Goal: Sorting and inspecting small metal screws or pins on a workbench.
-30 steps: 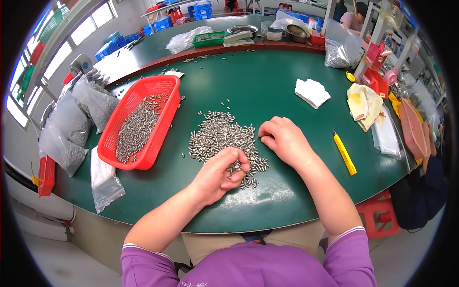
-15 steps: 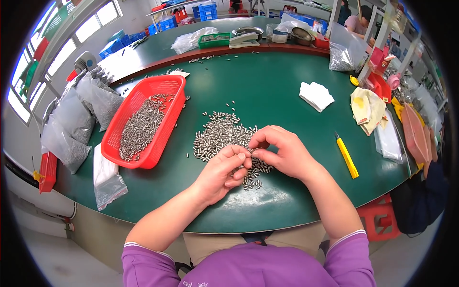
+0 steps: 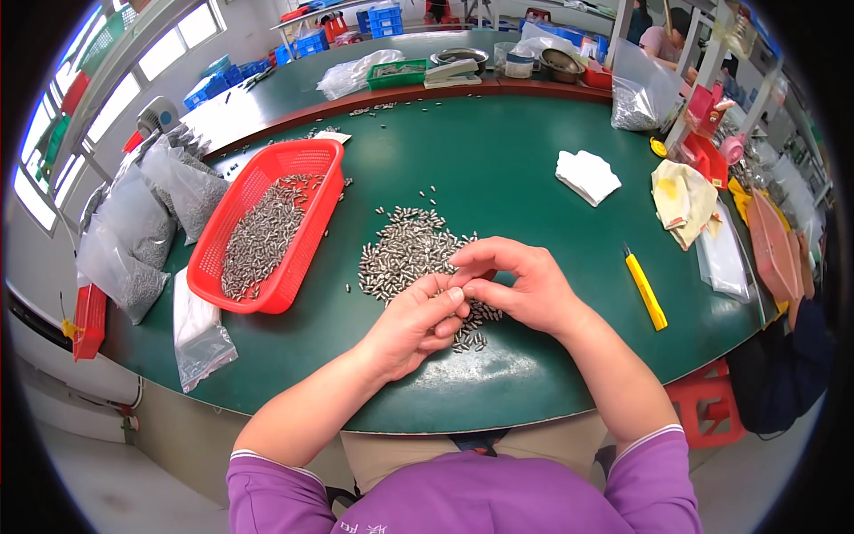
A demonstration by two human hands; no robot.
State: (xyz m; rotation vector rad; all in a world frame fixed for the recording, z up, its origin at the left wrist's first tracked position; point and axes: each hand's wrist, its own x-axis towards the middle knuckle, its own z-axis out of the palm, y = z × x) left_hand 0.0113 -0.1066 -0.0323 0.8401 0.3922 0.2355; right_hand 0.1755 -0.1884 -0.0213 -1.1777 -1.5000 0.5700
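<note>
Over the near side of a pile of small silvery metal parts [image 3: 405, 254], my two hands meet at the fingertips. My left hand [image 3: 414, 325] is closed, thumb against its curled forefinger. From the right, my right hand [image 3: 520, 280] comes in with thumb and forefinger drawn together at the left hand's fingertips. Whatever is pinched there is hidden by the fingers. More of the same metal parts fill the bottom of a red perforated basket [image 3: 302, 267], left of the pile.
Clear bags of metal parts [image 3: 133, 231] stand along the left edge, near flat plastic bags [image 3: 200, 334]. To the right lie a yellow utility knife [image 3: 645, 289], a white paper [image 3: 588, 178] and a stained cloth [image 3: 684, 203]. A green tray [image 3: 398, 75] sits beyond the table's far edge.
My right forefinger and thumb have shifted slightly left and closer over my left fingertips. The pile and the basket look the same.
</note>
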